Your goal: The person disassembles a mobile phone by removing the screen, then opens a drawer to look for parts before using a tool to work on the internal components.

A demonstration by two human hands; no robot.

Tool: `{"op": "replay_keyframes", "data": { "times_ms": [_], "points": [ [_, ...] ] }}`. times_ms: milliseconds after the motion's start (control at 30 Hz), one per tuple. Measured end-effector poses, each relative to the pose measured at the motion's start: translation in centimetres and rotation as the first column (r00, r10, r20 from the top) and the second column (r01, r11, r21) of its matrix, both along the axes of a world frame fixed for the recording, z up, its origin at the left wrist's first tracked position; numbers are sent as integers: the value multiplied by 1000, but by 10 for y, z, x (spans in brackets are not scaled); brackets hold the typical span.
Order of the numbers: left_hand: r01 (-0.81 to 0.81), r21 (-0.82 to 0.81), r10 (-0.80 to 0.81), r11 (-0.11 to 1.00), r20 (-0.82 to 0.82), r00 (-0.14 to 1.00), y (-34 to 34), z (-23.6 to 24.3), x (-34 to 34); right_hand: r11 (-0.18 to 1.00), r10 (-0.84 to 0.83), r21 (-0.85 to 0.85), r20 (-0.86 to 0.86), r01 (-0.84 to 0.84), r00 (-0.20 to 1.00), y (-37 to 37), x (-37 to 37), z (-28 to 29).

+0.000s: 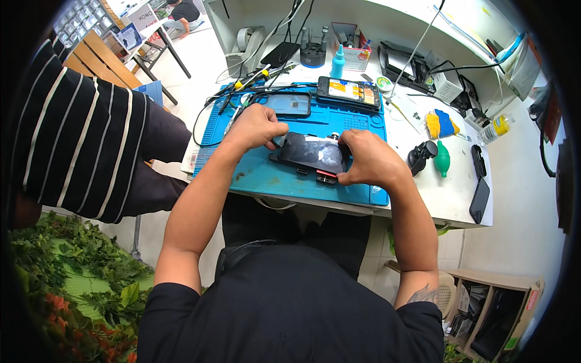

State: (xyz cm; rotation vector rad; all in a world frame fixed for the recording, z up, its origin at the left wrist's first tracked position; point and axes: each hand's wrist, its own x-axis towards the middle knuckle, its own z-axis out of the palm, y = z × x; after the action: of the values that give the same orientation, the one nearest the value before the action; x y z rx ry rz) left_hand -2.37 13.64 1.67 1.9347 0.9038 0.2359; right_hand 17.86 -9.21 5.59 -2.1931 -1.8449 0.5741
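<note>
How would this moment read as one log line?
left hand: at left end of glossy black rectangular phone | right hand: gripping phone's right end | beneath: flat blue work mat

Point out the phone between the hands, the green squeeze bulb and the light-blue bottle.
Phone (316, 152), head view: middle of its dark screen.
Green squeeze bulb (442, 161), head view: its rounded body.
Light-blue bottle (338, 66), head view: middle of its body.

On or over one blue mat (260, 175) we count one left hand (254, 128), one right hand (372, 158), one dark-screened phone (311, 152) and one opened phone (348, 92); around it, one blue bottle (338, 63), one clear bottle (496, 129) and one green blower (442, 160).
</note>
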Motion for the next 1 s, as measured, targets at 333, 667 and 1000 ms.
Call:
{"op": "replay_keyframes", "data": {
  "times_ms": [333, 667, 1000],
  "points": [
    [8, 168, 18, 986, -154, 988, -24, 27, 10, 994, 50, 95, -57, -45, 997, -1, 12, -9],
    [112, 169, -54, 979, -316, 947, -26, 40, 11, 996, 49, 75, -122, -41, 991, 1, 20, -10],
    [85, 75, -61, 994, -283, 957, -22, 34, 3, 994, 50, 106, -155, -34, 987, 0, 21, -11]
  ]
}}
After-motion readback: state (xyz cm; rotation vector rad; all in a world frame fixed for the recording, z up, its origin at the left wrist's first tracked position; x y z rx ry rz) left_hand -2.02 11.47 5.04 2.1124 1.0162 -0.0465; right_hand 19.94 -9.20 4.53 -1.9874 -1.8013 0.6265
